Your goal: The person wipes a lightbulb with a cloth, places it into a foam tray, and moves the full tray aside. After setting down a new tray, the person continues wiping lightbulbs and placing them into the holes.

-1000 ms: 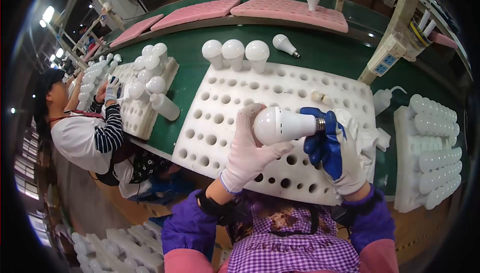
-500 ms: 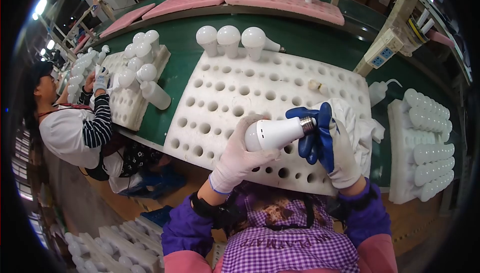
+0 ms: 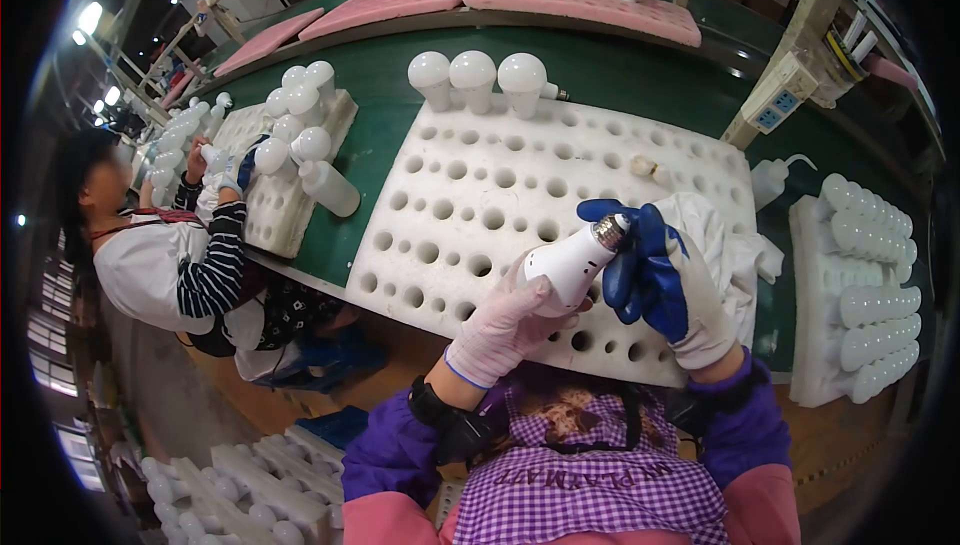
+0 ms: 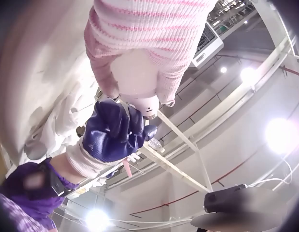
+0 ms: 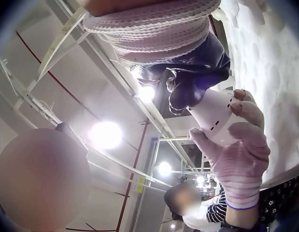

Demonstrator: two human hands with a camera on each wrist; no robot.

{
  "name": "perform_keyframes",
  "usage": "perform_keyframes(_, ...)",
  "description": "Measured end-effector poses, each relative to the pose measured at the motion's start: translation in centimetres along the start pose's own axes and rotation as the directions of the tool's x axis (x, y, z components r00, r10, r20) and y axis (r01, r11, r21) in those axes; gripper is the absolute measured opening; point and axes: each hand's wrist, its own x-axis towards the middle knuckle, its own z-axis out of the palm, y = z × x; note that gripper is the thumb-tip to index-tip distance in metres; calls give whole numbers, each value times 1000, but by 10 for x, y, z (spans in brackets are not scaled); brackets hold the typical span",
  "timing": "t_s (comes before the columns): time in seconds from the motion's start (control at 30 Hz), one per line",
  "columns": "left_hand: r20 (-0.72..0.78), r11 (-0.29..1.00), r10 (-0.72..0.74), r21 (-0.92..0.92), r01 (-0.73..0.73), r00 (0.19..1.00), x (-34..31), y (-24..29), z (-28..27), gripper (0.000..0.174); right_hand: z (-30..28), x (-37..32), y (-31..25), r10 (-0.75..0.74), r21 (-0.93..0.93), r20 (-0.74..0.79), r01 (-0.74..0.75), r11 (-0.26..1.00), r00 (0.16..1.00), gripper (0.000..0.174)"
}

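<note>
My left hand (image 3: 505, 330), in a pale pink knit glove, grips a white LED light bulb (image 3: 568, 270) by its rounded end. The bulb tilts, its metal screw base (image 3: 610, 231) pointing up and right, with small dark slots on its side. My right hand (image 3: 670, 285) wears a white glove with blue-coated fingers, curled around the base end. In the right wrist view, blue fingers (image 5: 185, 92) meet the narrow end of the bulb. The left wrist view shows the pink glove (image 4: 139, 34) around the dome. Below both hands lies a white foam board (image 3: 430, 210) full of holes.
Three bulbs (image 3: 472, 80) stand along the board's far edge, another lying behind them. A white cloth (image 3: 705, 225) and a squeeze bottle (image 3: 770, 182) are at the right, beside a rack of bulbs (image 3: 850, 295). At the left a person (image 3: 160, 265) works at another board. Pink foam trays (image 3: 580, 7) line the back.
The bulb has gone from nearly level to tilted, base upward, with my left hand turning under it. The lying bulb behind the board now shows mostly hidden by a standing bulb.
</note>
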Motion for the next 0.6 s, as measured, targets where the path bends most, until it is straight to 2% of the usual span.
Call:
perform_keyframes(0.03,23,999,22,-33,-21,1000,2,-3,0,68,1,1,3,-4,0,3,4,1000,1000,49)
perform_keyframes(0.07,23,999,25,-29,-24,999,1,-5,3,68,4,2,10,-92,-62,-81,88,994,992,46)
perform_keyframes(0.1,-32,996,81,-45,-82,996,0,-8,7,68,6,3,17,-182,-129,-159,162,978,970,44)
perform_keyframes(0.13,-86,988,135,-58,-140,987,0,-10,10,68,5,4,24,-212,-98,-170,198,975,962,47)
perform_keyframes(0.17,-86,988,136,-56,-141,987,1,-12,10,68,7,4,30,-214,-97,-169,199,975,962,47)
perform_keyframes(0.27,-110,981,189,-16,-192,976,1,-17,11,67,16,2,35,-224,-309,-175,162,937,959,61)
perform_keyframes(0.37,-148,979,204,21,-203,968,2,-19,11,67,16,-6,24,-235,-416,-204,134,900,950,63)
perform_keyframes(0.4,-126,985,171,10,-171,977,0,-18,6,66,5,-9,23,-452,-677,-131,253,691,882,64)
perform_keyframes(0.43,-106,990,139,-2,-140,985,-1,-17,4,65,5,-15,5,-566,-892,-136,147,427,813,65)
perform_keyframes(0.5,-129,990,139,21,-137,982,-3,-16,7,62,-17,-20,-8,-695,-1000,-6,-15,-7,719,59)
perform_keyframes(0.57,-97,991,128,-18,-130,987,-3,-19,4,58,-41,-22,2,-652,-968,-59,-202,-147,756,55)
perform_keyframes(0.6,-90,992,122,-29,-125,988,-2,-20,4,58,-56,-21,15,-590,-977,-137,-208,-53,796,54)
